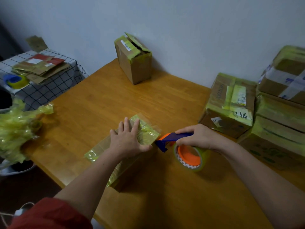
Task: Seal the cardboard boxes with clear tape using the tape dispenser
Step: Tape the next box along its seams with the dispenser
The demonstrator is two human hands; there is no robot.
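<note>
A small flat cardboard box [102,146] covered in yellowish clear tape lies on the wooden table [102,103]. My left hand [128,138] presses flat on its top with straight, spread fingers. My right hand [198,136] grips the blue and orange tape dispenser [171,139], whose blade end touches the box's right edge. The tape roll [189,157] hangs below my right hand.
An upright box [133,60] with loose flaps stands at the far wall. Several taped boxes [231,104] are stacked at the right. A heap of crumpled tape [14,129] sits at the left edge. Flattened cardboard [41,66] and another tape roll [16,80] lie on a checked side table.
</note>
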